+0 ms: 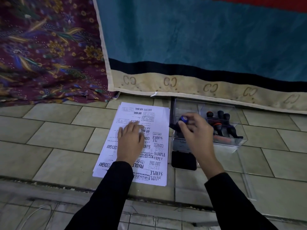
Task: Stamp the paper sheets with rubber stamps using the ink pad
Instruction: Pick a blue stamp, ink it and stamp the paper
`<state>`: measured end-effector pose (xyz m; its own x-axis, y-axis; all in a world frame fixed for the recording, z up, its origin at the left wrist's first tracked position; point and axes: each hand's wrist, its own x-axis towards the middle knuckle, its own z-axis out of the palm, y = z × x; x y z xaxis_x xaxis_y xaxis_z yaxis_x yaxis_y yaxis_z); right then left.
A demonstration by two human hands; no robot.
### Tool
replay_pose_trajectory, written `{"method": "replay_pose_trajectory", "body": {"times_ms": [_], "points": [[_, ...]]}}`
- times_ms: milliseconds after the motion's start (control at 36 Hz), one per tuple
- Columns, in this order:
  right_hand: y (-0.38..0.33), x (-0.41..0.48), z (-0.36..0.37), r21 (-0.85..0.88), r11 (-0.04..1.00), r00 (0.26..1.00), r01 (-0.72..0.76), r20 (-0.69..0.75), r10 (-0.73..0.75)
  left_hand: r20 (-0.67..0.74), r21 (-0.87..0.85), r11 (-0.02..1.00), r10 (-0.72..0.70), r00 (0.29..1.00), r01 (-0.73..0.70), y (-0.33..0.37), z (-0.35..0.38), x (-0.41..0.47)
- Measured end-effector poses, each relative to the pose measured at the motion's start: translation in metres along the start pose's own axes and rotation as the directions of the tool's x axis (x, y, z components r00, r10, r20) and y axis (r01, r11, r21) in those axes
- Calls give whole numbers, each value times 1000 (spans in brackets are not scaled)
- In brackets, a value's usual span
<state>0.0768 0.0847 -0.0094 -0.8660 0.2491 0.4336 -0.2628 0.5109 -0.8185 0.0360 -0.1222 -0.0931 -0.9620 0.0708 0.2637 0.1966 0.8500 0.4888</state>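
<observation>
A stack of white paper sheets, covered with many black stamp marks, lies on the tiled floor. My left hand rests flat on the top sheet, fingers straight. My right hand grips a rubber stamp with a blue-capped black handle, held over the left part of a clear plastic box. Several more black stamps with red collars lie inside the box. The open black ink pad sits on the floor in front of the box, just right of the paper.
A teal rug with a beige patterned border hangs close behind the box. Purple floral cloth fills the back left. A clear lid panel lies right of the ink pad. A white cable runs at the lower left.
</observation>
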Motion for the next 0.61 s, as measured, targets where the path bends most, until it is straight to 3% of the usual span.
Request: {"method": "replay_pose_trajectory", "body": {"times_ms": [111, 278, 611], "points": [[4, -25, -19, -39, 999, 999, -9, 50, 11, -12, -26, 1000, 7, 1000, -7, 2, -3, 0], [9, -65, -28, -122, 989, 991, 81, 115, -67, -79, 53, 985, 168, 983, -164, 16, -11, -12], [6, -82, -26, -223, 942, 954, 250, 223, -200, 114, -21, 982, 188, 976, -187, 48, 7, -54]]}}
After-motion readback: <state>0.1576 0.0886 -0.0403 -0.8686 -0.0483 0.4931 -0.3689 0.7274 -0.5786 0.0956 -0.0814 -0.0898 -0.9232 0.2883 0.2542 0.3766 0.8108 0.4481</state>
